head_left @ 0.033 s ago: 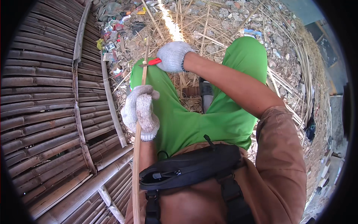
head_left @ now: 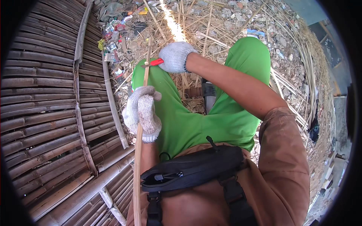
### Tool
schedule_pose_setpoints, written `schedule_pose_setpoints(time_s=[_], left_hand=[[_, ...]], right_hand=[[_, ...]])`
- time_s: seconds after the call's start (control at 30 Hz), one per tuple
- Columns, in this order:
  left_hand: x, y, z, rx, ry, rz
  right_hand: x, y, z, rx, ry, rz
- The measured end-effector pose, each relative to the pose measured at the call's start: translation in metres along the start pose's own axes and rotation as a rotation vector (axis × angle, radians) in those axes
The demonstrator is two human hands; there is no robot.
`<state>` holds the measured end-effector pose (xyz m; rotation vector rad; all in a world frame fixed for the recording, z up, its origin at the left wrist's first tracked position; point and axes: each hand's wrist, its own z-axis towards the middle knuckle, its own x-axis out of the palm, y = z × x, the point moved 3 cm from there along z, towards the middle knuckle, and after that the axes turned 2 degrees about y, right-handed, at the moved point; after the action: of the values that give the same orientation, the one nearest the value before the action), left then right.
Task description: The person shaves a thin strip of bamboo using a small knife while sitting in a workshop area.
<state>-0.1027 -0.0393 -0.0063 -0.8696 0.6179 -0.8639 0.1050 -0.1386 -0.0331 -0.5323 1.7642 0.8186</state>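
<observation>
My left hand [head_left: 142,113], in a pale knitted glove, is closed around a long, thin bamboo strip [head_left: 138,169]. The strip runs from the bottom edge of the picture up past my left knee. In a matching glove, my right hand [head_left: 175,56] grips a red-handled knife [head_left: 156,62], most of its handle hidden by the glove. The knife's thin blade lies across the strip, a short way above my left hand and over the green trouser leg [head_left: 166,90]. Whether the blade cuts into the strip cannot be made out.
A slatted bamboo platform [head_left: 49,94] fills the left side. Dry straw, bamboo scraps and litter [head_left: 113,49] cover the ground ahead, with a bright sunlit streak across it. A black bag [head_left: 192,169] is strapped at my waist, its zip partly open. Long loose strips [head_left: 290,90] lie at the right.
</observation>
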Motion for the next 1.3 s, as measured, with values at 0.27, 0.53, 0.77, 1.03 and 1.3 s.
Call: schedule_pose_setpoints(time_s=[0.27, 0.53, 0.77, 1.03, 1.3], left_hand=[[0.005, -0.008, 0.002, -0.034, -0.046, -0.083], [-0.001, -0.043, 0.000, 0.176, -0.008, -0.059], [-0.035, -0.037, 0.014, 0.291, -0.162, -0.384], [-0.016, 0.011, -0.004, 0.137, -0.073, -0.305], [-0.008, 0.024, -0.001, 0.090, -0.010, -0.247]], right_hand=[[0.002, -0.002, 0.002, 0.004, -0.030, 0.007], [-0.001, -0.019, 0.008, 0.083, -0.041, 0.021], [-0.049, -0.104, 0.012, 0.428, -0.172, 0.089], [-0.008, -0.028, -0.006, 0.099, 0.034, 0.010], [0.005, -0.003, -0.003, -0.042, 0.055, 0.044]])
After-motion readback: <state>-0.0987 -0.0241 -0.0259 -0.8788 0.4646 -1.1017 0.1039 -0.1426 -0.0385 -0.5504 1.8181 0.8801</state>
